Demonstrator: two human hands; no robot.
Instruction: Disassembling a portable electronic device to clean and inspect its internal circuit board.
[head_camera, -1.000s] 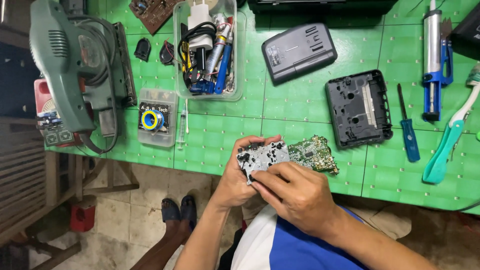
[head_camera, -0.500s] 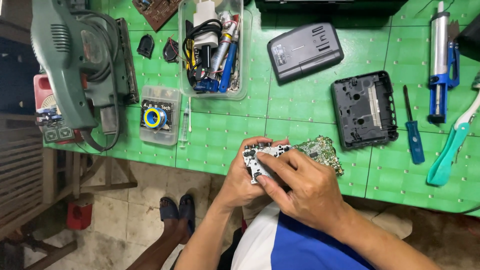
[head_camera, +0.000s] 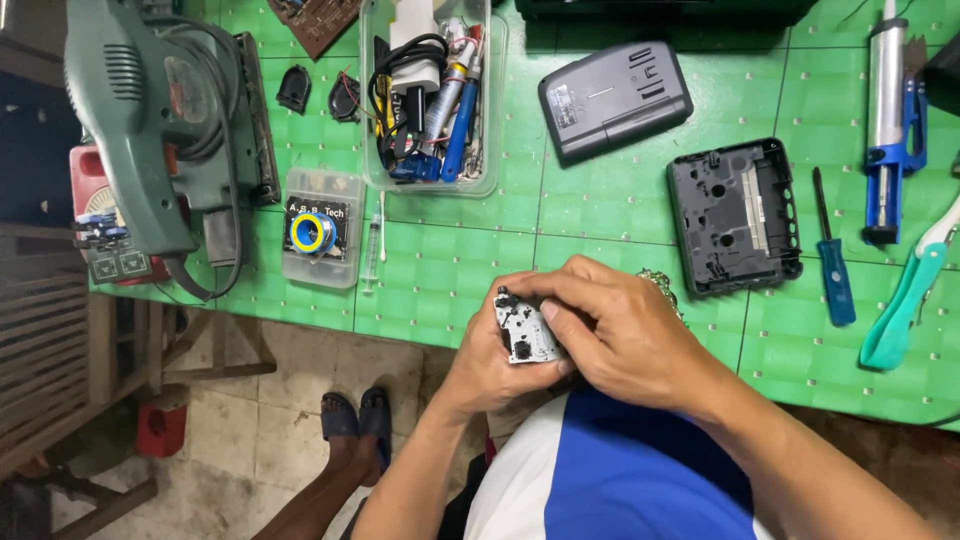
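Both my hands hold a small white and metal mechanism with a circuit board (head_camera: 524, 330) over the near edge of the green table (head_camera: 450, 270). My left hand (head_camera: 490, 365) cups it from below and the left. My right hand (head_camera: 615, 335) lies over its right side, fingers curled on top, hiding most of the green board; only a sliver (head_camera: 662, 285) shows past the knuckles. A black plastic case half (head_camera: 735, 215) lies open just beyond my right hand, and a dark grey cover (head_camera: 613, 98) lies further back.
A clear tub of tools and cables (head_camera: 432, 95) stands at the back. A green power sander (head_camera: 160, 130) sits at the left, a small clear box with a solder roll (head_camera: 318, 235) beside it. A blue screwdriver (head_camera: 832, 262), a teal-handled tool (head_camera: 905, 300) and a solder sucker (head_camera: 885, 120) lie right.
My right hand has slid further over the mechanism and now covers most of the green board. The assembly has turned a little in my hands.
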